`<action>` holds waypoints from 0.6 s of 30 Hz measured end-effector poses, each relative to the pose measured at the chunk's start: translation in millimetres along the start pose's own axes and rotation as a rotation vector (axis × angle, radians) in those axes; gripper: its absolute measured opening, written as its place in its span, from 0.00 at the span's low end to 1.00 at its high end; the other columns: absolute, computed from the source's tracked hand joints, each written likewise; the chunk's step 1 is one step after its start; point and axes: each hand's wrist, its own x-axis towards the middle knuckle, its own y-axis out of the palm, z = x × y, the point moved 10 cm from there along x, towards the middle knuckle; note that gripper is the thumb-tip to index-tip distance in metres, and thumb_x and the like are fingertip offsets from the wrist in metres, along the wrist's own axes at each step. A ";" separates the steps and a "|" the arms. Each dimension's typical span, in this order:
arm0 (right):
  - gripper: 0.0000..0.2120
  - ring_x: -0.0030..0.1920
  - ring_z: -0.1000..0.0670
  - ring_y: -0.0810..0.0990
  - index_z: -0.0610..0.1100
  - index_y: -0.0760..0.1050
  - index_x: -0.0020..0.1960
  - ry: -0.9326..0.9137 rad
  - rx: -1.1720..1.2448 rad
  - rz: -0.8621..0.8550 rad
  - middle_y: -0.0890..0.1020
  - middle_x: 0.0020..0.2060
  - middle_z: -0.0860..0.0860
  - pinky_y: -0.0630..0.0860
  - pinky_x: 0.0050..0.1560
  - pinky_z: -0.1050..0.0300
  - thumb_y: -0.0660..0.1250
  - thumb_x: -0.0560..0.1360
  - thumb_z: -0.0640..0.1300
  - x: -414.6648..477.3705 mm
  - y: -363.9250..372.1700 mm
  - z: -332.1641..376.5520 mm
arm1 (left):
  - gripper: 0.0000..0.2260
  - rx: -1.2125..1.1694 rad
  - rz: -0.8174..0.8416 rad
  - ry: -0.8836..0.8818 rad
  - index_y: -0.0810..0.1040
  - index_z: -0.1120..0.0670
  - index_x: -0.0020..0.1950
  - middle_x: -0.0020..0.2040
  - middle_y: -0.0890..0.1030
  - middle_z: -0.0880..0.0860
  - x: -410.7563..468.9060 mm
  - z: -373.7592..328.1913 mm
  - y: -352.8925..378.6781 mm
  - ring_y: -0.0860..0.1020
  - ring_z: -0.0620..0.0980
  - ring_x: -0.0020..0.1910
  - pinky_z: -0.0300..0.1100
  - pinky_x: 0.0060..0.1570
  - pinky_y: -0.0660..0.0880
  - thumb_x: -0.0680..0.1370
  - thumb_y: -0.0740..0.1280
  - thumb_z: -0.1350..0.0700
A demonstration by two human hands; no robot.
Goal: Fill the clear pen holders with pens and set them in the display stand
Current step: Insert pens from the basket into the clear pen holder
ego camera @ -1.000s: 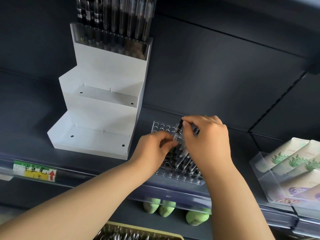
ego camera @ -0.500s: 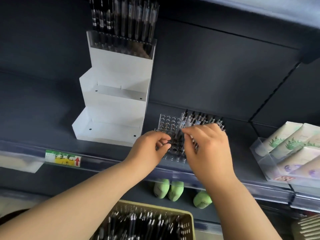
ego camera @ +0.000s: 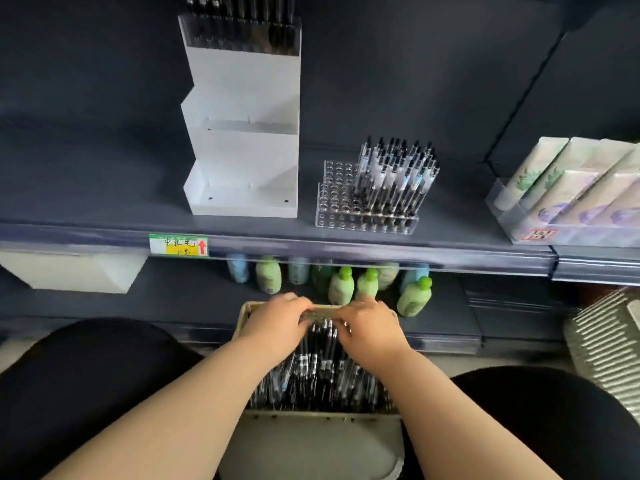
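A clear pen holder (ego camera: 341,213) stands on the dark shelf, its right part filled with upright pens (ego camera: 398,174) and its left holes bare. Left of it is the white stepped display stand (ego camera: 242,140), with one filled holder (ego camera: 242,32) on its top step. Down in front of me a basket (ego camera: 246,311) holds several black pens (ego camera: 318,372). My left hand (ego camera: 277,323) and my right hand (ego camera: 372,329) are both in the basket's far end, fingers curled round pens between them.
Green and blue bottles (ego camera: 341,285) stand on the lower shelf just behind the basket. A clear tray of white tubes (ego camera: 568,188) sits at the right of the upper shelf. A price label (ego camera: 178,244) marks the shelf edge. My dark-clad knees flank the basket.
Both hands have left the clear holder on the shelf and dropped into the basket of pens. The view has tilted down, and the holder's pens now stand free.
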 end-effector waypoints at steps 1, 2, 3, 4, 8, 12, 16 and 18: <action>0.13 0.57 0.46 0.72 0.50 0.78 0.57 0.048 0.013 0.059 0.81 0.52 0.49 0.68 0.54 0.54 0.58 0.76 0.46 -5.3 13.9 -6.3 | 0.12 0.031 0.052 -0.011 0.74 0.45 0.61 0.54 0.75 0.46 -7.3 3.9 12.3 0.75 0.48 0.52 0.45 0.49 0.74 0.77 0.63 0.51; 0.14 0.58 0.45 0.73 0.50 0.77 0.58 0.096 0.025 0.122 0.80 0.53 0.48 0.69 0.56 0.54 0.58 0.76 0.46 -11.7 28.2 -13.4 | 0.13 0.063 0.103 -0.022 0.73 0.46 0.62 0.56 0.75 0.46 -14.1 8.1 23.8 0.74 0.48 0.52 0.44 0.49 0.74 0.78 0.63 0.52; 0.14 0.58 0.45 0.73 0.50 0.77 0.59 0.146 0.029 0.186 0.80 0.55 0.48 0.70 0.58 0.55 0.58 0.77 0.46 -18.3 41.5 -21.0 | 0.13 0.094 0.149 -0.033 0.73 0.46 0.63 0.57 0.75 0.47 -20.1 12.7 33.7 0.74 0.49 0.53 0.44 0.49 0.74 0.78 0.62 0.52; 0.15 0.59 0.45 0.73 0.52 0.76 0.60 0.196 0.030 0.244 0.78 0.56 0.47 0.70 0.58 0.56 0.58 0.77 0.46 -24.7 52.5 -28.6 | 0.14 0.122 0.195 -0.050 0.72 0.46 0.64 0.58 0.74 0.48 -25.2 18.1 43.0 0.74 0.49 0.54 0.44 0.49 0.73 0.78 0.62 0.53; 0.15 0.61 0.45 0.72 0.54 0.74 0.62 0.283 -0.010 0.382 0.76 0.59 0.47 0.70 0.58 0.55 0.60 0.76 0.47 -38.5 76.6 -44.5 | 0.20 0.291 0.402 -0.132 0.72 0.48 0.65 0.59 0.72 0.51 -44.8 41.3 74.1 0.74 0.53 0.55 0.44 0.51 0.72 0.76 0.61 0.65; 0.18 0.67 0.46 0.67 0.54 0.72 0.64 0.255 -0.047 0.418 0.74 0.63 0.49 0.67 0.63 0.53 0.61 0.76 0.42 -38.9 85.6 -48.4 | 0.23 0.487 0.504 -0.078 0.72 0.52 0.66 0.61 0.72 0.54 -47.5 50.2 85.2 0.71 0.55 0.61 0.47 0.59 0.70 0.74 0.59 0.70; 0.22 0.64 0.46 0.67 0.51 0.71 0.66 0.191 -0.103 0.462 0.72 0.63 0.50 0.67 0.63 0.53 0.62 0.74 0.37 -37.6 98.8 -44.1 | 0.26 0.553 0.503 -0.007 0.70 0.50 0.67 0.61 0.70 0.53 -45.8 51.6 93.2 0.69 0.54 0.62 0.51 0.63 0.67 0.72 0.61 0.70; 0.24 0.63 0.45 0.67 0.49 0.71 0.66 0.145 -0.150 0.484 0.70 0.63 0.49 0.67 0.63 0.52 0.63 0.72 0.34 -36.0 106.8 -40.1 | 0.27 0.565 0.496 0.026 0.69 0.49 0.68 0.62 0.69 0.53 -44.4 51.5 98.6 0.68 0.53 0.63 0.52 0.65 0.65 0.71 0.64 0.68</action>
